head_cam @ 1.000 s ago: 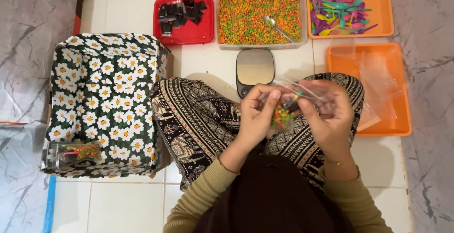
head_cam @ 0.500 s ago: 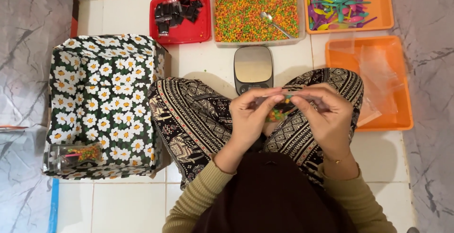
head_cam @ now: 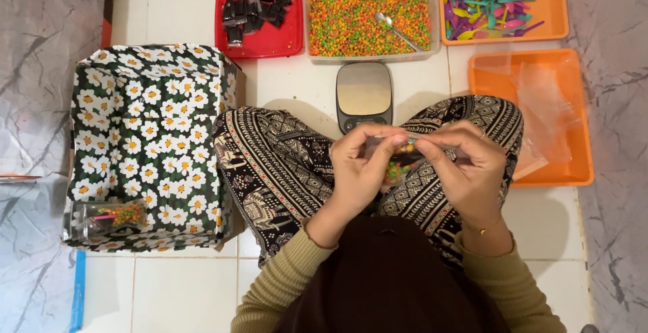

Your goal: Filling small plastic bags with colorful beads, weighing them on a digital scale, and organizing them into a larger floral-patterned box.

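My left hand (head_cam: 361,164) and my right hand (head_cam: 466,167) meet over my lap, both pinching the top of a small clear bag of coloured beads (head_cam: 398,164). The bag hangs between my fingers above my patterned trousers (head_cam: 283,164). Just beyond my hands a small digital scale (head_cam: 364,93) sits on the tiled floor. Further back stands a clear tub of orange and green beads (head_cam: 368,12) with a metal spoon (head_cam: 398,29) lying in it.
A red tray of small black packets (head_cam: 260,15) is at the back left. An orange tray of coloured plastic spoons (head_cam: 503,2) is at the back right, an orange tray of clear bags (head_cam: 540,113) beside my right knee. A daisy-print box (head_cam: 152,144) on my left holds one filled bag (head_cam: 111,215).
My hands have drawn closer together over the bag and dropped slightly toward my lap. The fingers now pinch its top edge.
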